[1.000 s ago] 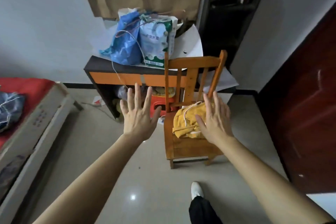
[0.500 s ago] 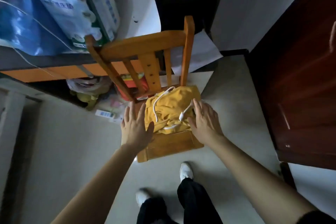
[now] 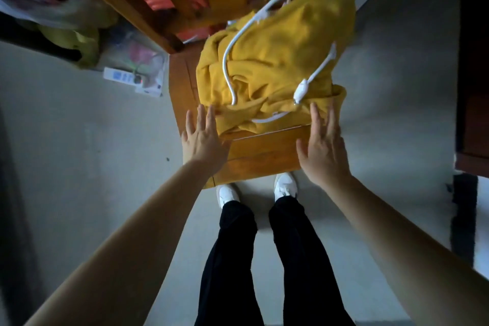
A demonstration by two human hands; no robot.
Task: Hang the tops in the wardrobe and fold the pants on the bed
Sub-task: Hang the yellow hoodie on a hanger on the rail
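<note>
**Two open hands, one yellow bundle, zero grip so far**

Only the head view to go on, looking almost straight down.

The yellow garment (image 3: 275,61) is dumped in a crumpled heap on the seat of a wooden chair (image 3: 259,156), pushed toward the back rails, with the front strip of seat bare. My guess is it was just parked there, not folded. A white drawstring (image 3: 229,61) loops across the top of it. Honestly can't tell if it's a hoodie or sweatpants, and that decides whether it goes to the wardrobe or the bed.

The left hand (image 3: 202,137) and right hand (image 3: 324,151) come in palms down, one on each side of the heap's near edge. That reads to me like lining up a two-handed scoop so the whole bundle lifts at once.

Both hands are flat, fingers straight and slightly spread, holding nothing. The left fingers (image 3: 201,119) end right at the near-left edge of the fabric. The right fingers (image 3: 316,116) overlap the near-right corner. Whether either is actually touching cloth or hovering above it, can't tell from this angle.

Off to the left, a power strip (image 3: 123,78) sits on the floor (image 3: 79,167).
</note>
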